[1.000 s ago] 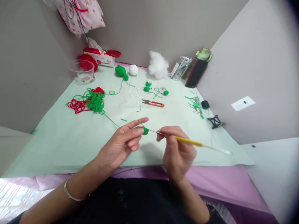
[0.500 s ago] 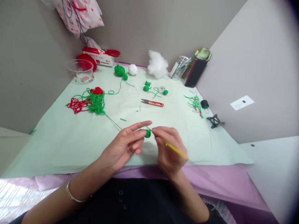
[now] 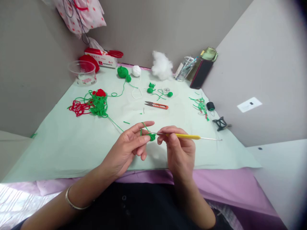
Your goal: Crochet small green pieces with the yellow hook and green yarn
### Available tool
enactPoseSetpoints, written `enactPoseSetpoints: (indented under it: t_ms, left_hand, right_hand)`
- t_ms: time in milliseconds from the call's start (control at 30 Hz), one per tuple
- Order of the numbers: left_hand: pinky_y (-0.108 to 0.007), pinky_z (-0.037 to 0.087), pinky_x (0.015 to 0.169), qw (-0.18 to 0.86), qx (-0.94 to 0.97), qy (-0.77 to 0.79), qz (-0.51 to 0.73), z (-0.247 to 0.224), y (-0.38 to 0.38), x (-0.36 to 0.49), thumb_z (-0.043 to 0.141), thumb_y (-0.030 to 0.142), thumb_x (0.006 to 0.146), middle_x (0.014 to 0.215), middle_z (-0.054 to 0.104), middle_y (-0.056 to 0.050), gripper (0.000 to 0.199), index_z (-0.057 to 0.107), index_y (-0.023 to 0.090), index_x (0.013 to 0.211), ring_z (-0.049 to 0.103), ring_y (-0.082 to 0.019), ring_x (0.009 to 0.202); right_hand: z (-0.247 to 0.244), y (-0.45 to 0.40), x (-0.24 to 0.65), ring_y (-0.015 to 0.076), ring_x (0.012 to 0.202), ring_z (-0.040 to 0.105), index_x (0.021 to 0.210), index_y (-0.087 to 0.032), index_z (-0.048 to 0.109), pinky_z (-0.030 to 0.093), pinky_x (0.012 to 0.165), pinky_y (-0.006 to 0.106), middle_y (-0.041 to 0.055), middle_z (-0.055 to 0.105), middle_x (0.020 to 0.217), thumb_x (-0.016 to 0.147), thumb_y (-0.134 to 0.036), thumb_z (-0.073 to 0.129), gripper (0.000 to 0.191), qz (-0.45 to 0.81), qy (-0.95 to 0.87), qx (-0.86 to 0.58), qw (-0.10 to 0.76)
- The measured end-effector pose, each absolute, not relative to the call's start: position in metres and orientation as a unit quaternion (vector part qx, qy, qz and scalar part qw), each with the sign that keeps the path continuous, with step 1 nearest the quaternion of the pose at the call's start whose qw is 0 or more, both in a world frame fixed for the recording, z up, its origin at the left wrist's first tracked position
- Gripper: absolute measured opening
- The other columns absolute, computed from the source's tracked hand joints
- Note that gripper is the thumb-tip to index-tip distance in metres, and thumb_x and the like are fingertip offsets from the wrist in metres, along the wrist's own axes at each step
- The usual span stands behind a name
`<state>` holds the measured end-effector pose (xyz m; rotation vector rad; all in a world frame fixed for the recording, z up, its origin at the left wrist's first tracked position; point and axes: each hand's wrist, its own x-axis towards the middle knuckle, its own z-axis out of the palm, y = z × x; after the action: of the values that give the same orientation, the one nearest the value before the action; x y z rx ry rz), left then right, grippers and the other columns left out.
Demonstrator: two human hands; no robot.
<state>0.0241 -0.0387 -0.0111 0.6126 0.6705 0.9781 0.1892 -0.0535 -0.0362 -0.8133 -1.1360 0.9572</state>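
Between thumb and fingers, my left hand (image 3: pixel 130 143) pinches a small green crocheted piece (image 3: pixel 151 137). Green yarn passes over its raised index finger and runs back to a tangled green yarn pile (image 3: pixel 98 105) on the left. My right hand (image 3: pixel 181 148) is closed on a crochet hook with a yellow handle (image 3: pixel 187 136). The hook lies nearly level, its left tip at the top of the green piece and its other metal end pointing right. Whether the tip is inside a stitch is too small to tell.
Orange-handled thread snips (image 3: pixel 157 105) lie beyond my hands. Small green pieces (image 3: pixel 150 90), white stuffing (image 3: pixel 162 65) and yarn balls (image 3: pixel 122 72) are farther back. A plastic tub (image 3: pixel 83 75) stands at back left; yarn scraps (image 3: pixel 199 105) and a black spool (image 3: pixel 210 106) lie right.
My right hand has turned, swinging the hook from a slant to nearly level, so its right metal end now shows. The yarn over my left index finger stands steeper.
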Motion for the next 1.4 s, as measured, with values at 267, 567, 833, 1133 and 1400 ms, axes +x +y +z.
enactPoseSetpoints:
  t_ms: [267, 567, 833, 1133, 1400]
  left_hand:
    - [-0.014, 0.046, 0.042, 0.768, 0.304, 0.324, 0.461, -0.0149, -0.0391, 0.0273, 0.088, 0.023, 0.084, 0.07, 0.056, 0.007, 0.027, 0.082, 0.018, 0.109, 0.04, 0.0, 0.042]
    - [-0.012, 0.04, 0.041, 0.777, 0.277, 0.327, 0.461, -0.0145, -0.0367, 0.0263, 0.087, 0.02, 0.083, 0.054, 0.042, 0.011, 0.017, 0.078, 0.014, 0.096, 0.03, -0.002, 0.043]
    - [-0.013, 0.04, 0.041, 0.78, 0.283, 0.326, 0.454, -0.0128, -0.0373, 0.0272, 0.091, 0.023, 0.079, 0.055, 0.044, 0.011, 0.02, 0.076, 0.016, 0.09, 0.03, -0.003, 0.044]
    - [-0.014, 0.04, 0.041, 0.783, 0.284, 0.328, 0.445, -0.0113, -0.0392, 0.0274, 0.091, 0.025, 0.079, 0.056, 0.046, 0.01, 0.021, 0.075, 0.016, 0.089, 0.031, -0.002, 0.044]
    - [-0.014, 0.04, 0.041, 0.783, 0.302, 0.325, 0.436, -0.0137, -0.0398, 0.0257, 0.089, 0.024, 0.082, 0.062, 0.051, 0.008, 0.016, 0.076, 0.015, 0.087, 0.034, -0.001, 0.043]
  right_hand:
    - [-0.0352, -0.0554, 0.1855, 0.0134, 0.079, 0.069, 0.106, -0.029, 0.082, 0.055, 0.075, 0.031, 0.001, 0.075, 0.097, 0.104, -0.026, 0.066, 0.016, 0.37, -0.528, -0.383, 0.661]
    - [-0.033, -0.0586, 0.1913, 0.0142, 0.075, 0.07, 0.101, -0.026, 0.08, 0.058, 0.07, 0.032, 0.0023, 0.075, 0.096, 0.105, -0.028, 0.064, 0.017, 0.357, -0.481, -0.396, 0.696]
    - [-0.0331, -0.0597, 0.1921, 0.0148, 0.076, 0.068, 0.101, -0.027, 0.08, 0.057, 0.071, 0.033, 0.0019, 0.074, 0.093, 0.105, -0.026, 0.062, 0.018, 0.362, -0.517, -0.39, 0.671]
    - [-0.0345, -0.0587, 0.1921, 0.0163, 0.076, 0.066, 0.1, -0.025, 0.079, 0.054, 0.071, 0.034, 0.0025, 0.072, 0.09, 0.105, -0.027, 0.062, 0.017, 0.344, -0.531, -0.395, 0.666]
    - [-0.032, -0.0587, 0.1948, 0.015, 0.075, 0.066, 0.099, -0.025, 0.079, 0.055, 0.071, 0.032, 0.0018, 0.072, 0.089, 0.105, -0.027, 0.062, 0.018, 0.39, -0.525, -0.377, 0.656]
